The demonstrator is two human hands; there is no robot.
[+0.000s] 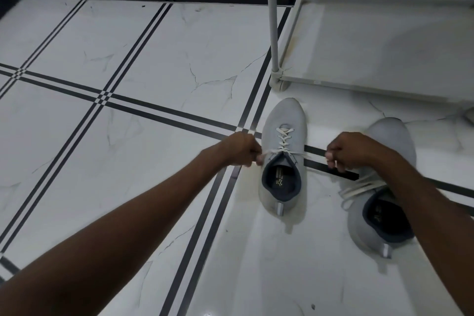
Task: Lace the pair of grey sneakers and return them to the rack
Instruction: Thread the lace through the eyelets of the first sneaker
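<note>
the second sneaker lay on the floor under the right arm, its lace loose. ahead, each hand pinched a lace end, left hand and right hand, pulling sideways across the laced sneaker, whose toe pointed at the rack just beyond.
</note>
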